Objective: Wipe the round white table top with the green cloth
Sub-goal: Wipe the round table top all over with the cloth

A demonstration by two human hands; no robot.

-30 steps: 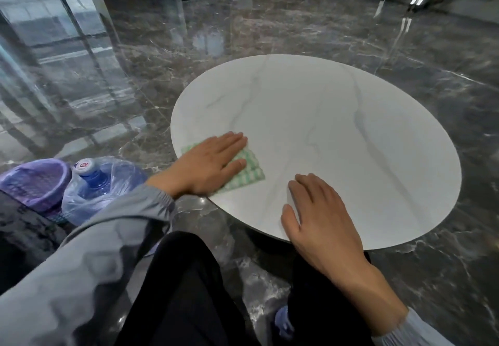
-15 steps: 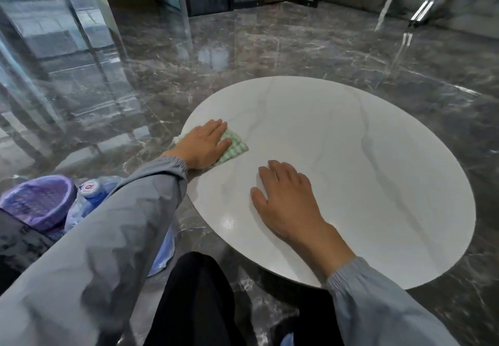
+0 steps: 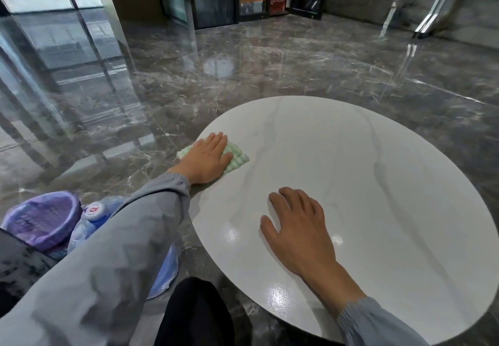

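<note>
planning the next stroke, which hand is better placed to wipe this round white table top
Left. The left hand presses the green checked cloth at the left edge of the round white table top; the right hand rests bare, apart from it.

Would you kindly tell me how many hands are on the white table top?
2. The left hand presses flat on the green cloth at the left edge of the table top; the right hand rests bare on its near part. Neither is hidden.
</note>
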